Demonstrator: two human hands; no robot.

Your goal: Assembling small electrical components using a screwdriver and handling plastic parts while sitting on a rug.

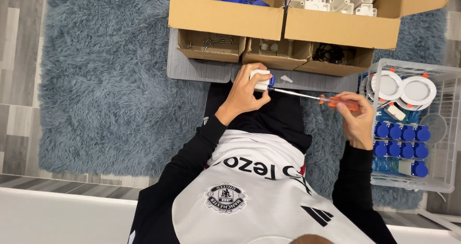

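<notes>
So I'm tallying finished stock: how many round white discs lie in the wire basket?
2 show fully: left disc and right disc, side by side at the far end of the wire basket. Edges beneath hint at more stacked under them.

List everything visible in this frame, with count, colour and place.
white part with blue cap: one, held in the left hand
screwdriver: one, orange handle, tip at the part
large cardboard boxes: two, brown, top; blue parts left, white parts right
small cardboard trays: three, brown, below the boxes; screws in the left one
wire basket: one, white, right; blue-capped parts and two white round fittings
rug: one, grey-blue, shaggy
left hand: holds the part
right hand: holds the screwdriver
</notes>
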